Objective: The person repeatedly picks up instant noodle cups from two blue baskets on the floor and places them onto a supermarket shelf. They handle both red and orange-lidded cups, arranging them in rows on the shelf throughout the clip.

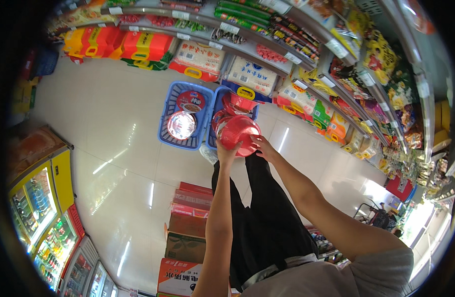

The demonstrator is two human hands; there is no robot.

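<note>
My left hand grips the near left side of a red instant-noodle bowl, tilted so its ribbed side and base face up. At the right edge of the same bowl are the fingers of my right hand. The bowl is over the near part of a blue plastic shopping basket and hides much of it. More red noodle bowls sit in that basket. Beside it on the left stands a second blue basket, holding a red-lidded noodle bowl and a round tub with a glaring, shiny lid.
Rice bags line the floor under a packed shelf beyond the baskets. Cardboard cartons are stacked left of my legs. Glass-door drink coolers stand at the far left. Tiled floor stretches between coolers and baskets.
</note>
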